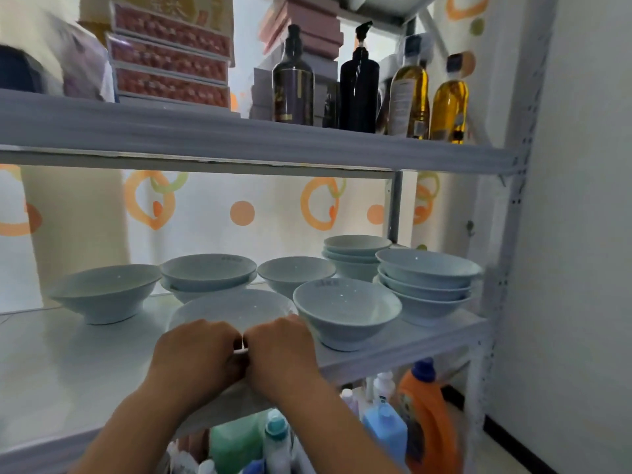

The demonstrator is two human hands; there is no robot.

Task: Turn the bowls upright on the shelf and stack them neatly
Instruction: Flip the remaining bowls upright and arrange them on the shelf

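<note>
Pale blue-white bowls stand upright on the middle shelf (68, 364). Both my left hand (196, 354) and my right hand (278, 347) grip the near rim of one bowl (232, 307) at the shelf's front centre; my hands hide its near side. A single bowl (102, 290) stands at the left. Behind the held bowl is a stack of two (208, 271), with another single bowl (295, 271) to its right. One more bowl (347, 311) stands right of my hands. At the right are two stacks, one at the back (355, 251) and one in front (427, 278).
The upper shelf (239, 138) carries dark pump bottles (359, 87), oil bottles (448, 100) and stacked boxes (171, 56). Below are detergent bottles, an orange one (427, 415) among them. A perforated metal post (506, 268) and a white wall bound the right side.
</note>
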